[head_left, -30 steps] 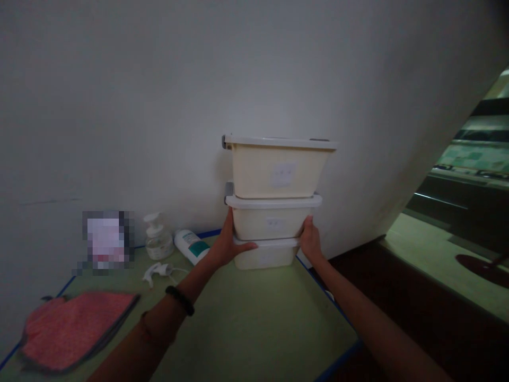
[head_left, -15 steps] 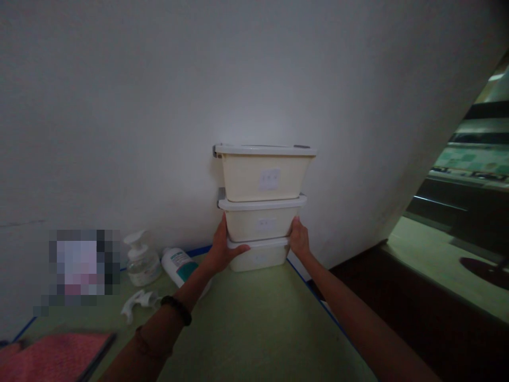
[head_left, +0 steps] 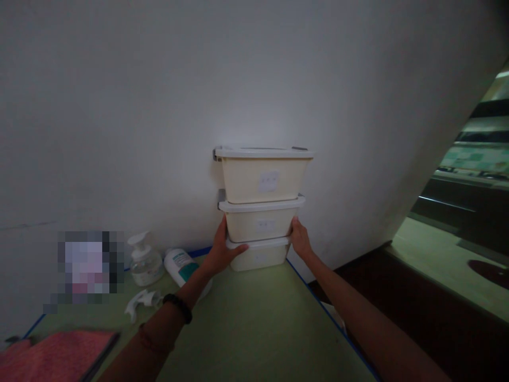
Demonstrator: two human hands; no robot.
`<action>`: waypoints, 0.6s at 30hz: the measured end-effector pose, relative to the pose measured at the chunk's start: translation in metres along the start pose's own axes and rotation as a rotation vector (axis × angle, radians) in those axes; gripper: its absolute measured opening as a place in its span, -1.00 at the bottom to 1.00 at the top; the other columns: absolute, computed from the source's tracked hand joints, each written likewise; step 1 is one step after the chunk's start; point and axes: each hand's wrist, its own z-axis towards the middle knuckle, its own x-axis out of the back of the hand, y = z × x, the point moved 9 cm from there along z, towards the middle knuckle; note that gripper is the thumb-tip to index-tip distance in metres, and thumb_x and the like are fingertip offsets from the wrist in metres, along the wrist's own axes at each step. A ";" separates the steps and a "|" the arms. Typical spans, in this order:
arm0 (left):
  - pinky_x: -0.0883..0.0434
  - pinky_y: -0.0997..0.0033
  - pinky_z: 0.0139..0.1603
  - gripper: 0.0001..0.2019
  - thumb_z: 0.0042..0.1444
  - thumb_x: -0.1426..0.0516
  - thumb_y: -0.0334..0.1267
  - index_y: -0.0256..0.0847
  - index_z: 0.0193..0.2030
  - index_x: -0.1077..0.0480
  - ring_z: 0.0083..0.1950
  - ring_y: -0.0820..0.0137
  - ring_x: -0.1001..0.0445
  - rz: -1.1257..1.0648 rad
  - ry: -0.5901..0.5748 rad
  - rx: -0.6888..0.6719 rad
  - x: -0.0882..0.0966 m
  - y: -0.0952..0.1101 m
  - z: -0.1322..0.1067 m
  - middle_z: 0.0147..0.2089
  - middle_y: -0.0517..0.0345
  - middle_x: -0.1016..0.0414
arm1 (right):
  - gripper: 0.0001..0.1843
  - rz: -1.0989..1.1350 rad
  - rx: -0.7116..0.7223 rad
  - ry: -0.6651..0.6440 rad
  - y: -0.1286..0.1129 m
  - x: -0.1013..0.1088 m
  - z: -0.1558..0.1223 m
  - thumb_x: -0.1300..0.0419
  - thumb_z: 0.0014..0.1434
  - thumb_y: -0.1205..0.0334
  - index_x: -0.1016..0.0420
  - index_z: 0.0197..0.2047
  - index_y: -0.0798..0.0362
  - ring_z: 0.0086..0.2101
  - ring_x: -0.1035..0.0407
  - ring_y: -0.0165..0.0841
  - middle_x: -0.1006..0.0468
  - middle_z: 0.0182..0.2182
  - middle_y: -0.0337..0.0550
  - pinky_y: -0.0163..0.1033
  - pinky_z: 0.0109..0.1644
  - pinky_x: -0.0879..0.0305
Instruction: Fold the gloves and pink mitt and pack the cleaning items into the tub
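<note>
Three cream storage boxes with pale lids stand stacked against the wall, the top box [head_left: 244, 180] larger than the middle box [head_left: 242, 225] and the bottom box [head_left: 258, 258]. My left hand [head_left: 218, 252] grips the stack's left side, fingers up along the middle box and thumb lying across the bottom box's lid [head_left: 266, 243]. On the opposite side my right hand [head_left: 300, 239] presses against the middle box and the edge of that lid, its far fingers partly hidden. Both hands hold the stack between them. Each box has a small white label on its front.
Left on the green table [head_left: 246, 329] are a clear pump bottle [head_left: 145, 265], a white-and-teal bottle [head_left: 181, 265] lying tilted, a white spray trigger head [head_left: 143, 302] and a pink cloth [head_left: 63, 355]. A white wall [head_left: 159, 106] rises behind. Dark floor [head_left: 382, 297] lies right of the table.
The view has shifted slightly, so the bottles, spray head and cloth appear a little further right. Both hands keep their places on the boxes.
</note>
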 end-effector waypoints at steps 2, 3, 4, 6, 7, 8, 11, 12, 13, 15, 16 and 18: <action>0.08 0.06 0.29 -0.08 -0.12 -0.22 -0.05 -0.16 0.31 0.20 0.33 0.16 0.06 -0.120 -0.018 0.073 0.006 -0.003 0.001 0.35 -0.12 0.11 | -0.58 0.053 0.011 -0.010 -0.004 0.006 0.002 0.03 0.20 -0.01 -0.35 -0.02 0.07 -0.06 -0.31 -0.23 -0.42 -0.03 -0.04 -0.01 -0.01 -0.24; 0.07 0.06 0.28 -0.17 -0.09 -0.18 -0.01 -0.14 0.29 0.10 0.33 0.17 0.04 -0.166 -0.012 0.102 0.011 -0.004 0.003 0.34 -0.09 0.05 | -0.53 0.083 0.011 -0.011 -0.005 0.009 0.004 0.06 0.18 -0.06 -0.33 0.01 0.06 -0.06 -0.32 -0.22 -0.44 -0.04 -0.03 -0.02 0.00 -0.24; 0.05 0.06 0.27 -0.27 -0.04 -0.13 0.03 -0.13 0.25 0.00 0.32 0.17 0.04 -0.199 0.009 0.126 0.018 -0.005 0.005 0.32 -0.07 0.00 | -0.48 0.113 0.008 -0.008 -0.007 0.014 0.007 0.08 0.16 -0.10 -0.31 0.04 0.06 -0.07 -0.34 -0.22 -0.45 -0.05 -0.02 -0.03 -0.01 -0.25; 0.04 0.03 0.26 -0.39 0.05 0.01 0.10 -0.11 0.21 -0.09 0.33 0.16 0.05 -0.224 0.084 0.161 0.035 -0.004 0.012 0.31 -0.06 -0.02 | -0.39 0.168 -0.007 0.016 -0.011 0.024 0.015 0.13 0.12 -0.15 -0.28 0.07 0.09 -0.08 -0.36 -0.21 -0.47 -0.06 0.01 -0.03 -0.01 -0.25; 0.04 0.02 0.26 -0.40 0.08 0.08 0.13 -0.10 0.22 -0.08 0.33 0.16 0.07 -0.239 0.126 0.174 0.043 -0.002 0.016 0.32 -0.05 0.00 | -0.36 0.191 -0.015 0.032 -0.015 0.029 0.021 0.16 0.11 -0.17 -0.27 0.07 0.10 -0.08 -0.36 -0.21 -0.46 -0.05 0.03 -0.03 0.00 -0.24; 0.04 0.03 0.26 -0.39 0.09 0.14 0.15 -0.08 0.24 -0.04 0.34 0.17 0.08 -0.257 0.166 0.181 0.051 0.001 0.021 0.33 -0.03 0.03 | -0.34 0.210 -0.023 0.049 -0.020 0.033 0.027 0.18 0.10 -0.19 -0.28 0.06 0.10 -0.06 -0.35 -0.21 -0.45 -0.04 0.04 -0.03 0.01 -0.23; 0.05 0.10 0.27 -0.34 0.09 0.21 0.20 -0.01 0.30 0.13 0.34 0.20 0.09 -0.308 0.251 0.162 0.067 0.021 0.041 0.36 0.03 0.11 | -0.31 0.249 -0.055 0.059 -0.039 0.040 0.048 0.17 0.06 -0.26 -0.31 0.05 0.05 -0.04 -0.33 -0.19 -0.42 0.00 0.02 -0.05 0.03 -0.23; 0.06 0.11 0.27 -0.33 0.08 0.20 0.21 0.02 0.30 0.17 0.35 0.21 0.11 -0.321 0.267 0.148 0.070 0.029 0.048 0.37 0.05 0.13 | -0.29 0.258 -0.069 0.053 -0.046 0.041 0.056 0.17 0.05 -0.29 -0.31 0.06 0.03 -0.04 -0.34 -0.19 -0.42 0.01 0.02 -0.05 0.02 -0.24; 0.08 0.09 0.27 -0.32 0.07 0.18 0.22 0.05 0.30 0.20 0.35 0.20 0.12 -0.332 0.278 0.133 0.072 0.037 0.055 0.37 0.08 0.16 | -0.26 0.266 -0.082 0.045 -0.053 0.040 0.063 0.17 0.03 -0.32 -0.29 0.08 0.00 -0.04 -0.34 -0.18 -0.41 0.02 0.01 -0.06 0.01 -0.25; 0.09 0.05 0.27 -0.30 0.06 0.15 0.23 0.08 0.30 0.22 0.35 0.17 0.14 -0.348 0.282 0.093 0.073 0.054 0.068 0.38 0.09 0.20 | -0.20 0.285 -0.103 0.025 -0.067 0.036 0.075 0.22 0.02 -0.37 -0.18 0.16 -0.04 -0.04 -0.35 -0.18 -0.38 0.05 0.01 -0.07 -0.01 -0.27; 0.09 0.03 0.27 -0.30 0.06 0.15 0.23 0.08 0.31 0.24 0.35 0.15 0.14 -0.353 0.279 0.068 0.072 0.061 0.073 0.39 0.10 0.23 | -0.17 0.295 -0.111 0.011 -0.074 0.033 0.080 0.25 0.02 -0.38 -0.12 0.20 -0.05 -0.05 -0.36 -0.18 -0.38 0.05 0.01 -0.07 -0.02 -0.28; 0.08 0.02 0.27 -0.31 0.09 0.16 0.21 0.06 0.31 0.25 0.35 0.15 0.12 -0.351 0.256 0.000 0.067 0.077 0.082 0.39 0.11 0.22 | -0.13 0.317 -0.119 -0.027 -0.086 0.026 0.087 0.30 0.02 -0.40 -0.01 0.25 -0.04 -0.08 -0.38 -0.17 -0.40 0.02 0.03 -0.05 -0.05 -0.30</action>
